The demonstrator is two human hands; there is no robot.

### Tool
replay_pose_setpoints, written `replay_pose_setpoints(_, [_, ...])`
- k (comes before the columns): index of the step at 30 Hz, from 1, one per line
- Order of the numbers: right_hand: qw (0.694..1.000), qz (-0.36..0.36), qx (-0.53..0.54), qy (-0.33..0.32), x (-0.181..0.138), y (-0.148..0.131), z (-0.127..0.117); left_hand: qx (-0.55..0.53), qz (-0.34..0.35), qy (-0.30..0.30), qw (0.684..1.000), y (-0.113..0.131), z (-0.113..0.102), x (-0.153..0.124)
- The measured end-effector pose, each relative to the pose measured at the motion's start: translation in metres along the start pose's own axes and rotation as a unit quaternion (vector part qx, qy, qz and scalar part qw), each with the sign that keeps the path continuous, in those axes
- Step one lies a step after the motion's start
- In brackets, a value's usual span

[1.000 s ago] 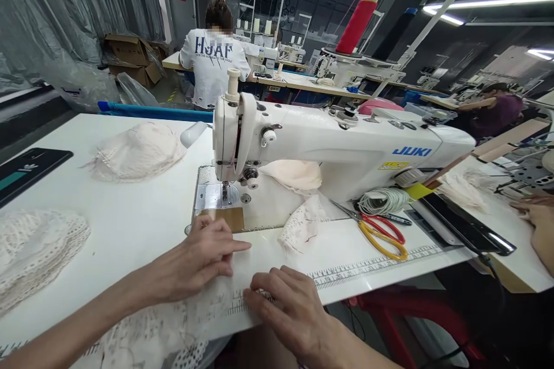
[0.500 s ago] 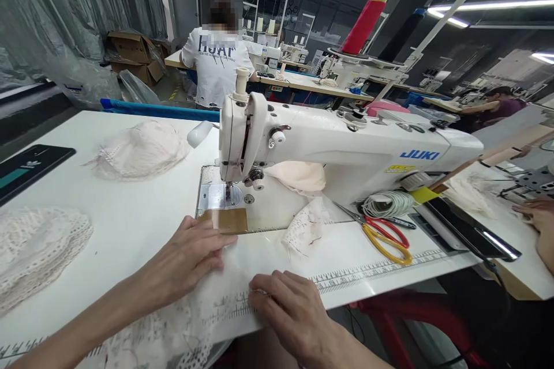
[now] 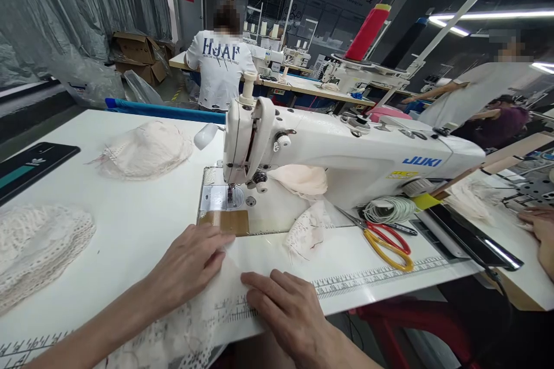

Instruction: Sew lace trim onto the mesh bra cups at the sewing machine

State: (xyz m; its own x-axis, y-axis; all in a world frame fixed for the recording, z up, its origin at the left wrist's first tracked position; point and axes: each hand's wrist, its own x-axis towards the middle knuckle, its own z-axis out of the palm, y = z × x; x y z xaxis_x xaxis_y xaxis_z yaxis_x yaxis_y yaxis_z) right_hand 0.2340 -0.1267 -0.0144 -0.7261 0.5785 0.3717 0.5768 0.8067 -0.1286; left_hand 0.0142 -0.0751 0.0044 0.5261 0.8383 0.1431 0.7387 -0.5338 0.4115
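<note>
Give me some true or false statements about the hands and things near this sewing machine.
The left hand and right hand both rest on the lace. True.
The scissors lie left of the needle. False: they lie right of it, in front of the machine.
The cone behind the machine is red. True.
The right hand holds the scissors. False: it lies flat on the lace, apart from them.

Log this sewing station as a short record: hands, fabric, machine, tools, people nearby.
Left hand: open, flat on the lace fabric at the front edge of the table
Right hand: flat on the same fabric, beside the left
Machine: white JUKI sewing machine, behind both hands
Tools: scissors, red and yellow handles, right of the needle
Stacks: lace pieces, far left
Nearby: person in white shirt, back turned
</note>
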Motion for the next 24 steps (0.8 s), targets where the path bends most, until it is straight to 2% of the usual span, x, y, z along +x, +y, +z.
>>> replay_pose_setpoints(14, [1.000,0.003,-0.007,-0.024,0.000,0.001,0.001,0.013,0.018,0.018,1.000,-0.004,0.004,-0.001])
replay_pose_setpoints(20, [0.999,-0.006,-0.034,-0.018,0.006,-0.004,-0.007,0.024,0.024,-0.001,0.999,-0.011,0.008,0.003])
replay_pose_setpoints(24, [0.999,-0.013,-0.044,-0.020,0.011,-0.009,-0.012,0.058,0.035,0.037,0.997,-0.006,0.003,0.005])
